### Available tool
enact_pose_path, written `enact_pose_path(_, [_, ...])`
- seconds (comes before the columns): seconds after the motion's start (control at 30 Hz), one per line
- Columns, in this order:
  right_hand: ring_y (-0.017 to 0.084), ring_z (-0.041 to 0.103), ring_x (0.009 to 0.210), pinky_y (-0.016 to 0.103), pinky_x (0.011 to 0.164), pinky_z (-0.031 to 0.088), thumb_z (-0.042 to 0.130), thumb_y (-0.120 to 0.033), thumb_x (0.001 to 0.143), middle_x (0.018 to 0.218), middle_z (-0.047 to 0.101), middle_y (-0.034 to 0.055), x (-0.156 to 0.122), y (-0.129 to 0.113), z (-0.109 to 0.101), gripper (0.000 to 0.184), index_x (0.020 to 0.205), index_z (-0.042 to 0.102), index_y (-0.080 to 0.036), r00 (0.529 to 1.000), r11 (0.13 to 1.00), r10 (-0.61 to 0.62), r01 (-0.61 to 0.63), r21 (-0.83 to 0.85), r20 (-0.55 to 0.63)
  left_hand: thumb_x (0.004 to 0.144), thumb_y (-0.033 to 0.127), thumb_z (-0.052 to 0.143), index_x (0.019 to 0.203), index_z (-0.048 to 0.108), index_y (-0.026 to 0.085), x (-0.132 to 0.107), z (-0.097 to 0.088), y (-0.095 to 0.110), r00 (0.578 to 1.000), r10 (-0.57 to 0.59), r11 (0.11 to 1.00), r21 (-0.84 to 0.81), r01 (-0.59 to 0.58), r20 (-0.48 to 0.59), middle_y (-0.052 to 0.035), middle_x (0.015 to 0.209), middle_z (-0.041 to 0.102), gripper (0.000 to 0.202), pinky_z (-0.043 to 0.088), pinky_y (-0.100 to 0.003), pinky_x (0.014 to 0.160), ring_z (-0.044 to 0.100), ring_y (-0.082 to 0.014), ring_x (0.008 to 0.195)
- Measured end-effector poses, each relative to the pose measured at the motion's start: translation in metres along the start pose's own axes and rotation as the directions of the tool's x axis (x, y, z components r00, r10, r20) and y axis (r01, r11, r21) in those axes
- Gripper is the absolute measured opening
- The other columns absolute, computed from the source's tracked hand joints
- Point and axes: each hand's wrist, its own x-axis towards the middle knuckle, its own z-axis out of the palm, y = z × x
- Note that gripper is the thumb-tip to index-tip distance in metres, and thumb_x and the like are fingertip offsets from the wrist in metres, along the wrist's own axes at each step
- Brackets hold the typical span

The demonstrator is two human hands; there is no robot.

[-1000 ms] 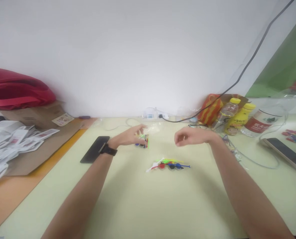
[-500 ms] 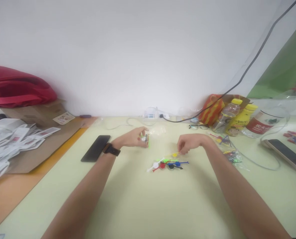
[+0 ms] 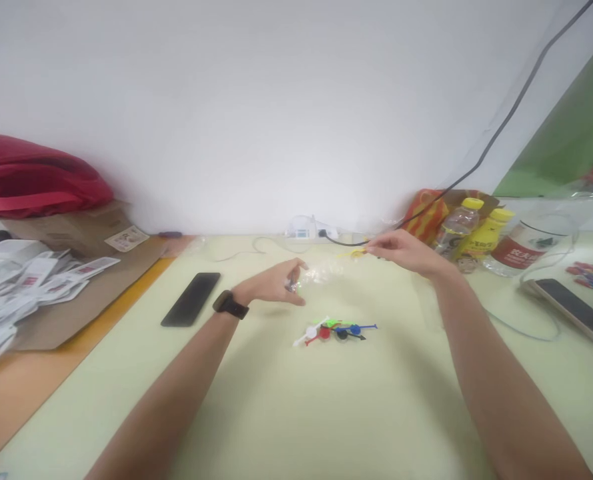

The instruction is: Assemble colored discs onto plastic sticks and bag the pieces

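1. From where I stood, the person's left hand hung low over the pale table, at about 11 o'clock from the loose pile of coloured plastic sticks lying at the table's middle.
2. Its fingers were closed together round a small bundle of those sticks. A bit of clear wrap showed just beside the fingertips, too blurred for me to say whether the bundle sat inside it.
3. The right hand was lifted clear of the table at about 1 o'clock from the pile. Thumb and forefinger were pinched on one end of a yellow stick, which pointed toward the left hand without touching it.
4. As far as I could judge, a few sticks were gathered in the left hand and one was in the air. Red, white, green, blue and black ones lay on the table untouched by either hand, so perhaps half the lot remained.
5. A dark watch sat on the left wrist, and a black phone lay flat at 9 o'clock.
6. Yellow-capped bottles stood at 2 o'clock by the wall, another phone lay at 3 o'clock, and white packets were heaped far out at 9 o'clock.
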Motion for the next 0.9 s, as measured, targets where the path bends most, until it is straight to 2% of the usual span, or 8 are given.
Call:
enact_pose_path(0.17, [0.017, 0.053, 0.068, 0.029, 0.059, 0.039, 0.067, -0.061, 0.083, 0.078, 0.068, 0.0048, 0.007, -0.006, 0.014, 0.045, 0.086, 0.077, -0.017, 0.995, 0.999, -0.023, 0.026, -0.025, 0.093, 0.069, 0.053, 0.086, 0.128, 0.056, 0.021, 0.001, 0.003, 0.010, 0.999, -0.006, 0.999, -0.031, 0.007, 0.040, -0.0049, 0.103, 0.060, 0.074, 0.046, -0.032, 0.073, 0.059, -0.0198, 0.082])
enact_pose_path(0.33, [0.013, 0.044, 0.058, 0.027, 0.053, 0.033, 0.061, -0.048, 0.088, 0.064, 0.056, -0.0011, 0.015, -0.003, 0.031, 0.034, 0.089, 0.075, -0.017, 0.997, 0.989, -0.052, 0.060, -0.132, 0.063, 0.075, 0.051, 0.082, 0.128, 0.057, 0.023, 0.003, 0.009, 0.021, 0.996, -0.001, 0.990, -0.143, 0.014, 0.089, -0.0052, 0.106, 0.061, 0.065, 0.046, -0.033, 0.078, 0.058, -0.0210, 0.090])
enact_pose_path(0.5, [0.013, 0.050, 0.058, 0.026, 0.055, 0.037, 0.063, -0.035, 0.085, 0.065, 0.056, -0.0030, 0.020, -0.004, 0.042, 0.021, 0.095, 0.065, -0.017, 0.994, 0.992, -0.109, 0.109, -0.062, 0.000, 0.082, 0.049, 0.075, 0.120, 0.062, 0.023, 0.003, 0.012, 0.029, 0.995, -0.002, 0.961, -0.276, 0.030, 0.100, -0.0050, 0.106, 0.061, 0.048, 0.045, -0.035, 0.084, 0.057, -0.0233, 0.096])
enact_pose_path(0.67, [0.013, 0.049, 0.056, 0.025, 0.053, 0.036, 0.064, -0.033, 0.083, 0.061, 0.056, -0.0036, 0.017, -0.014, 0.045, 0.016, 0.089, 0.063, -0.018, 0.993, 0.991, -0.120, 0.119, -0.065, -0.010, 0.087, 0.044, 0.070, 0.126, 0.061, 0.026, 0.004, 0.016, 0.033, 0.982, 0.060, 0.883, -0.468, 0.032, 0.180, -0.0068, 0.117, 0.060, 0.043, 0.043, -0.037, 0.095, 0.055, -0.0252, 0.110])
enact_pose_path(0.8, [0.012, 0.044, 0.053, 0.025, 0.052, 0.032, 0.062, -0.038, 0.086, 0.058, 0.051, -0.0049, 0.016, -0.017, 0.043, 0.020, 0.088, 0.063, -0.018, 0.992, 0.991, -0.123, 0.121, -0.065, -0.022, 0.088, 0.044, 0.068, 0.137, 0.057, 0.028, 0.007, 0.021, 0.029, 0.972, 0.042, 0.823, -0.559, 0.099, 0.233, -0.0083, 0.125, 0.058, 0.052, 0.044, -0.034, 0.088, 0.053, -0.0240, 0.110])
enact_pose_path(0.9, [0.013, 0.049, 0.058, 0.025, 0.055, 0.037, 0.060, -0.038, 0.087, 0.063, 0.057, -0.0018, 0.015, -0.014, 0.037, 0.021, 0.086, 0.063, -0.018, 0.995, 0.993, -0.076, 0.069, -0.097, -0.068, 0.089, 0.046, 0.066, 0.140, 0.056, 0.029, 0.007, 0.020, 0.024, 0.972, -0.017, 0.818, -0.556, 0.148, 0.233, -0.0088, 0.126, 0.058, 0.054, 0.044, -0.033, 0.085, 0.053, -0.0242, 0.112])
